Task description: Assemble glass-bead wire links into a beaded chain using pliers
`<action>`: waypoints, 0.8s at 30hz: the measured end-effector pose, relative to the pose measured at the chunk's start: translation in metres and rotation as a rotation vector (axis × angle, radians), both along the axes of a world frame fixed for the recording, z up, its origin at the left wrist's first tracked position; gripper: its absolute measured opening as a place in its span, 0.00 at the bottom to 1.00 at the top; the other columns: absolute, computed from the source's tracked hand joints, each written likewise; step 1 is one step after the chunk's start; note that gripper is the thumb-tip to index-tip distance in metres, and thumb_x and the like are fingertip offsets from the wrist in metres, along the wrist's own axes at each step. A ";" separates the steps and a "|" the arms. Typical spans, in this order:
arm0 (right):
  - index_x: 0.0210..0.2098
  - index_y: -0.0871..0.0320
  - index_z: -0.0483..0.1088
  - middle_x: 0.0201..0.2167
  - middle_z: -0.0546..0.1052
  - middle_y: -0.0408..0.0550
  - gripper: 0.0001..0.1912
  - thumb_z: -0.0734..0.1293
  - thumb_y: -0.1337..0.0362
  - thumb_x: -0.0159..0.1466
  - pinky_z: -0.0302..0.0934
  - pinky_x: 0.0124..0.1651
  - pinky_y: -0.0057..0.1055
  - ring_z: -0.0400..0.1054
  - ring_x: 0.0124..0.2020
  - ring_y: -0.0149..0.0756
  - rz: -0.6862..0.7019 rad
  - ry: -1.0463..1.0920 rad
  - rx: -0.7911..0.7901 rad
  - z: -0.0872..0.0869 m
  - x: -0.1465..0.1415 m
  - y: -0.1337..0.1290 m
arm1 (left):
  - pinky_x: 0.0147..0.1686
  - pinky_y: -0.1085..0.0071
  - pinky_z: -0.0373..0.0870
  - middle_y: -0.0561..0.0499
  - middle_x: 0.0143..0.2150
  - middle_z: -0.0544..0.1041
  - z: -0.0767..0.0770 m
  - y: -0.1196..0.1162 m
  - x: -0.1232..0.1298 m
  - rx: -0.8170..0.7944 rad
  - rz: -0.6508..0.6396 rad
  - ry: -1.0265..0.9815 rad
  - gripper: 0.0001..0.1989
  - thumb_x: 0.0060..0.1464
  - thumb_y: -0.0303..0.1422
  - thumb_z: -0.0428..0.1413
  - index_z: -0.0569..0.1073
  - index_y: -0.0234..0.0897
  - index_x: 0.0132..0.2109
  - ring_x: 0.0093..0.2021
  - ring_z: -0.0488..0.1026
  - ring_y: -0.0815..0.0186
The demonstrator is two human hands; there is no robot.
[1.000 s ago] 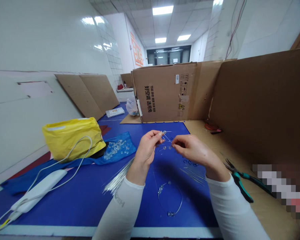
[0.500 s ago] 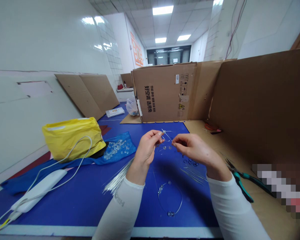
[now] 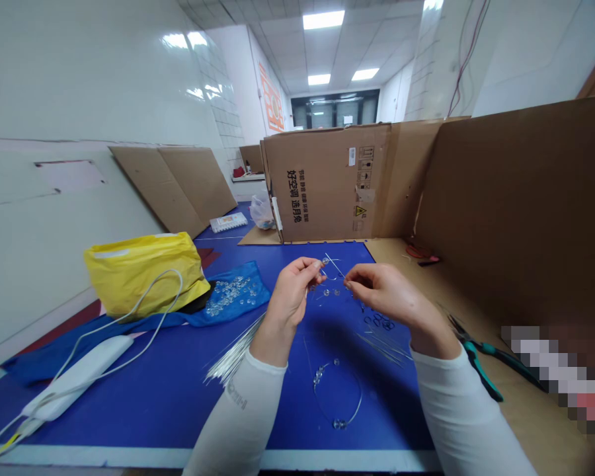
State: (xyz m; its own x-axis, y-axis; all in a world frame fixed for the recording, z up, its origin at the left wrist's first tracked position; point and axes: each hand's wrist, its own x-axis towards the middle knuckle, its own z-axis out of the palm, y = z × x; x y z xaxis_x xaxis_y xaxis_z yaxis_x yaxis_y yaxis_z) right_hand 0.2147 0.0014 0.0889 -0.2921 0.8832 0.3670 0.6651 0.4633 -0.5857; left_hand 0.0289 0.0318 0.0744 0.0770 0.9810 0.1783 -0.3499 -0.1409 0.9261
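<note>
Two bare hands work above a blue work mat (image 3: 287, 423), seen from the head camera. Compared with half a second earlier, the right hand (image 3: 384, 291) sits slightly further to the right, and a thin wire (image 3: 335, 265) shows more plainly in the narrow gap between the hands, slanting down toward the right. The left hand (image 3: 291, 291) grasps the wire in a firm pinch of thumb and forefinger, with a clear glass bead (image 3: 324, 262) at the fingertips. The right fingertips (image 3: 350, 281) curl together at the wire's lower end; whether they clench it or only touch it cannot be told. Loose beads (image 3: 334, 291) lie on the mat just below the hands. To the left rest a bundle of straight wires (image 3: 235, 350) and a blue cloth (image 3: 252, 291) heaped with beads (image 3: 231, 292). A beaded wire loop (image 3: 334, 396) lies between the forearms, and short wire pieces (image 3: 383, 347) lie near the right forearm. Teal-handled pliers (image 3: 480, 360) rest on the cardboard sheet (image 3: 525, 410) to the right, beyond reach of the fingers' present position.
</note>
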 end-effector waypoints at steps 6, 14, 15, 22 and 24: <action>0.33 0.57 0.77 0.27 0.79 0.45 0.10 0.63 0.67 0.63 0.55 0.29 0.28 0.67 0.25 0.30 0.004 -0.043 -0.014 0.002 -0.003 -0.001 | 0.37 0.71 0.66 0.56 0.22 0.71 0.000 0.000 0.000 -0.001 -0.006 0.001 0.15 0.40 0.38 0.69 0.75 0.34 0.30 0.27 0.69 0.70; 0.33 0.58 0.76 0.27 0.79 0.45 0.10 0.62 0.67 0.63 0.54 0.29 0.27 0.67 0.25 0.30 0.006 -0.039 -0.016 0.002 -0.002 -0.001 | 0.39 0.69 0.68 0.56 0.23 0.71 -0.001 0.000 0.000 0.002 -0.009 0.004 0.14 0.41 0.38 0.69 0.75 0.34 0.30 0.27 0.69 0.70; 0.33 0.58 0.76 0.27 0.79 0.45 0.10 0.63 0.67 0.63 0.54 0.29 0.27 0.67 0.25 0.30 0.009 -0.039 -0.013 0.001 -0.002 -0.001 | 0.39 0.69 0.68 0.55 0.23 0.71 -0.001 0.000 0.000 0.001 -0.008 0.004 0.14 0.41 0.38 0.68 0.75 0.34 0.30 0.28 0.69 0.70; 0.33 0.57 0.77 0.26 0.79 0.46 0.10 0.63 0.67 0.63 0.54 0.29 0.28 0.66 0.24 0.31 0.013 -0.025 -0.015 -0.001 -0.002 -0.001 | 0.35 0.72 0.65 0.54 0.25 0.73 0.002 -0.003 -0.001 -0.015 -0.007 0.015 0.13 0.45 0.37 0.67 0.74 0.35 0.33 0.28 0.70 0.70; 0.33 0.57 0.77 0.26 0.79 0.45 0.10 0.63 0.67 0.63 0.54 0.29 0.28 0.66 0.24 0.31 0.013 -0.027 -0.011 -0.002 -0.002 -0.001 | 0.35 0.73 0.65 0.54 0.26 0.74 0.004 -0.004 0.000 -0.024 -0.014 0.024 0.12 0.46 0.36 0.67 0.74 0.35 0.34 0.29 0.71 0.70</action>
